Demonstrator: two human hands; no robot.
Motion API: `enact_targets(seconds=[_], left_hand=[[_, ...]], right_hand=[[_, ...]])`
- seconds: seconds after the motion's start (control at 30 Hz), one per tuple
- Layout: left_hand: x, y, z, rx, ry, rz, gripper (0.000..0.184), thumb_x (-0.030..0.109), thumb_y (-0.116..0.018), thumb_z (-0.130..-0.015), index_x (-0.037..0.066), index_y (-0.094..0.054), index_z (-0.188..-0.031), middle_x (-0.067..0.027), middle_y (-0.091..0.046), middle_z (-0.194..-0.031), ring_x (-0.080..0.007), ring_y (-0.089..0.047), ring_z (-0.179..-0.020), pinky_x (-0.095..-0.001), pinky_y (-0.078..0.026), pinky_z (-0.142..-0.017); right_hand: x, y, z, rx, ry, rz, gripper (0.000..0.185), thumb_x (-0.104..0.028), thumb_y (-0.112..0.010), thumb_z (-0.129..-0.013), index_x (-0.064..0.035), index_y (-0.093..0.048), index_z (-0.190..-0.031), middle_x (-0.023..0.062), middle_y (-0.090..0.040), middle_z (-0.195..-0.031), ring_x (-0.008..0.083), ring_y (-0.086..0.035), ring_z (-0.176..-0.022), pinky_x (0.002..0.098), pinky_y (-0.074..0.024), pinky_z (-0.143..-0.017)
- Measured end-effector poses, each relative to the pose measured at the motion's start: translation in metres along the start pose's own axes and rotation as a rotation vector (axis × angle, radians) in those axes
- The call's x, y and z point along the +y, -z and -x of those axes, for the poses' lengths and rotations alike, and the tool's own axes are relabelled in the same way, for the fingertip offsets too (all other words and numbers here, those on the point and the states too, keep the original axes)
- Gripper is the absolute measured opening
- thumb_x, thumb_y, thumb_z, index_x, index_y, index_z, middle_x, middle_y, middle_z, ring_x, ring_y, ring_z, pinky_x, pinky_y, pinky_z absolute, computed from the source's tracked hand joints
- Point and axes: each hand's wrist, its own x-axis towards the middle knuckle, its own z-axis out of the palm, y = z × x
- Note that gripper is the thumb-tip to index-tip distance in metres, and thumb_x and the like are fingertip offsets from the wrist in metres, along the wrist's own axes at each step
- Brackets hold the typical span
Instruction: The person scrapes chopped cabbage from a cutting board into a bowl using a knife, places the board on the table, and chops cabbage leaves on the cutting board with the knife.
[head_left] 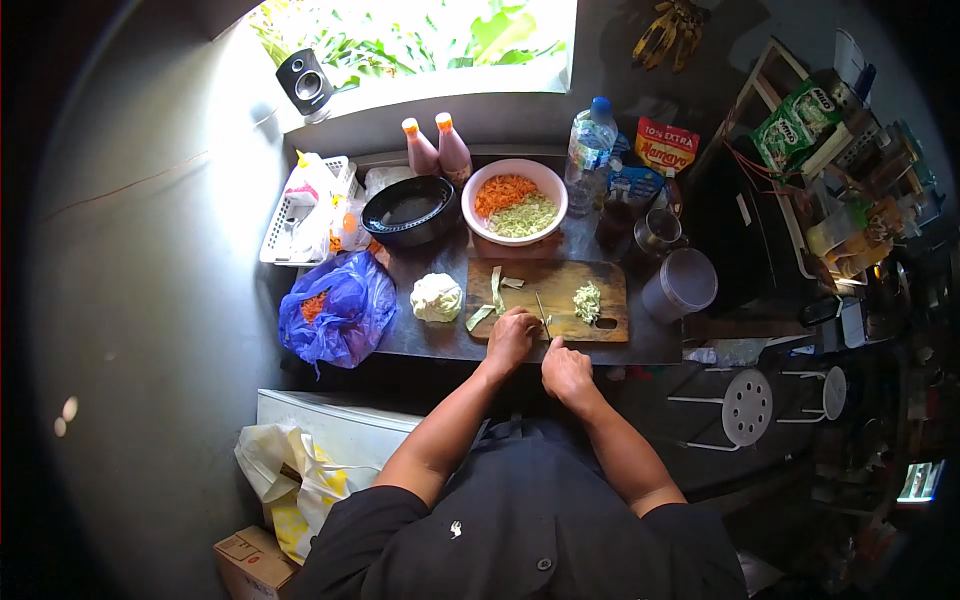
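Note:
A knife [543,312] is gripped in my right hand [568,374] at the front edge of a wooden cutting board [560,278], its blade pointing away from me. Just left of the blade, my left hand [511,339] has curled fingers pressed down on a piece of cabbage, mostly hidden beneath them. Pale cabbage leaf strips [497,290] lie on the board's left part. A small heap of shredded cabbage [587,301] sits at its right. Beside the board on the left rests a cabbage head [436,298].
Behind the board stands a pink bowl [556,182] holding shredded carrot and cabbage, with a black bowl [408,212] beside it. A blue plastic bag [352,310] lies at the left. On the right are a large bottle [590,150], a glass mug [659,231] and a plastic tub [680,286].

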Motion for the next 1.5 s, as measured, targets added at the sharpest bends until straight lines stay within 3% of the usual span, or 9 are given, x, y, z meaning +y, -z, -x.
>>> enact_targets(seconds=[0.23, 0.4, 0.67, 1.0, 1.17, 1.3, 1.37, 1.4, 1.5], left_hand=[[0.010, 0.007, 0.002, 0.001, 0.049, -0.065, 0.015, 0.002, -0.069, -0.078, 0.006, -0.075, -0.091, -0.0179, -0.070, -0.089, -0.0371, -0.069, -0.083, -0.0442, -0.055, -0.074], [0.004, 0.000, 0.008, 0.041, -0.001, -0.086, 0.015, 0.003, -0.066, -0.082, 0.002, -0.072, -0.096, -0.0202, -0.069, -0.092, -0.0396, -0.068, -0.086, -0.0454, -0.054, -0.075], [-0.001, -0.008, 0.008, 0.167, 0.086, 0.109, 0.009, 0.005, -0.062, -0.090, 0.000, -0.066, -0.096, -0.0207, -0.066, -0.090, -0.0404, -0.065, -0.082, -0.0464, -0.052, -0.074], [0.001, -0.012, 0.019, 0.198, -0.123, -0.094, 0.012, 0.001, -0.064, -0.084, 0.000, -0.067, -0.095, -0.0188, -0.063, -0.095, -0.0387, -0.062, -0.090, -0.0456, -0.051, -0.081], [-0.004, -0.008, 0.019, 0.149, -0.023, -0.007, 0.013, 0.003, -0.069, -0.083, -0.001, -0.069, -0.095, -0.0182, -0.065, -0.093, -0.0377, -0.065, -0.088, -0.0427, -0.053, -0.078], [-0.002, -0.005, 0.018, 0.091, 0.169, 0.033, 0.011, 0.006, -0.070, -0.084, -0.001, -0.065, -0.091, -0.0181, -0.062, -0.095, -0.0394, -0.061, -0.090, -0.0464, -0.050, -0.082], [-0.001, 0.000, 0.019, 0.111, 0.098, -0.042, 0.012, 0.007, -0.071, -0.084, 0.000, -0.064, -0.090, -0.0173, -0.061, -0.095, -0.0386, -0.060, -0.092, -0.0460, -0.049, -0.083], [-0.001, 0.001, 0.019, 0.134, 0.027, -0.112, 0.013, 0.008, -0.072, -0.083, 0.001, -0.064, -0.089, -0.0166, -0.061, -0.094, -0.0379, -0.058, -0.093, -0.0457, -0.048, -0.083], [0.000, 0.002, 0.017, 0.151, -0.020, -0.185, 0.013, 0.010, -0.074, -0.081, 0.002, -0.065, -0.087, -0.0159, -0.061, -0.092, -0.0371, -0.057, -0.092, -0.0461, -0.047, -0.081]], right_hand=[[-0.001, -0.013, -0.010, 0.047, -0.005, 0.035, 0.034, -0.013, -0.059, -0.090, 0.0035, -0.047, -0.118, 0.0210, -0.074, -0.093, 0.0338, -0.074, -0.088, 0.0442, -0.0590, -0.077], [-0.006, -0.012, 0.002, 0.087, -0.005, -0.010, 0.033, -0.006, -0.060, -0.085, 0.0050, -0.048, -0.114, 0.0223, -0.073, -0.086, 0.0351, -0.074, -0.081, 0.0442, -0.0593, -0.072], [-0.006, -0.004, -0.006, 0.047, 0.021, 0.003, 0.037, -0.011, -0.061, -0.086, 0.0052, -0.048, -0.117, 0.0212, -0.074, -0.090, 0.0335, -0.074, -0.086, 0.0437, -0.0591, -0.075], [-0.006, -0.016, -0.005, 0.147, 0.045, 0.028, 0.027, -0.012, -0.056, -0.090, 0.0017, -0.050, -0.112, 0.0185, -0.074, -0.085, 0.0311, -0.075, -0.080, 0.0405, -0.0594, -0.069], [-0.010, -0.019, -0.011, 0.101, -0.020, 0.023, 0.018, -0.013, -0.050, -0.095, -0.0021, -0.051, -0.110, 0.0186, -0.075, -0.087, 0.0304, -0.075, -0.083, 0.0412, -0.0590, -0.072], [-0.005, -0.020, -0.010, 0.175, 0.077, -0.030, 0.035, -0.012, -0.059, -0.088, 0.0079, -0.050, -0.115, 0.0196, -0.074, -0.083, 0.0318, -0.075, -0.079, 0.0418, -0.0597, -0.067], [-0.009, -0.026, -0.005, 0.142, 0.049, 0.001, 0.038, -0.012, -0.059, -0.088, 0.0096, -0.049, -0.118, 0.0197, -0.074, -0.083, 0.0316, -0.075, -0.078, 0.0418, -0.0596, -0.067], [-0.011, -0.024, -0.004, 0.105, 0.012, 0.016, 0.021, -0.015, -0.051, -0.094, -0.0012, -0.051, -0.111, 0.0187, -0.075, -0.087, 0.0310, -0.075, -0.083, 0.0415, -0.0593, -0.074], [-0.008, -0.015, -0.011, 0.129, 0.035, 0.023, 0.022, -0.014, -0.052, -0.094, -0.0013, -0.051, -0.111, 0.0179, -0.075, -0.087, 0.0311, -0.075, -0.082, 0.0418, -0.0595, -0.073]])
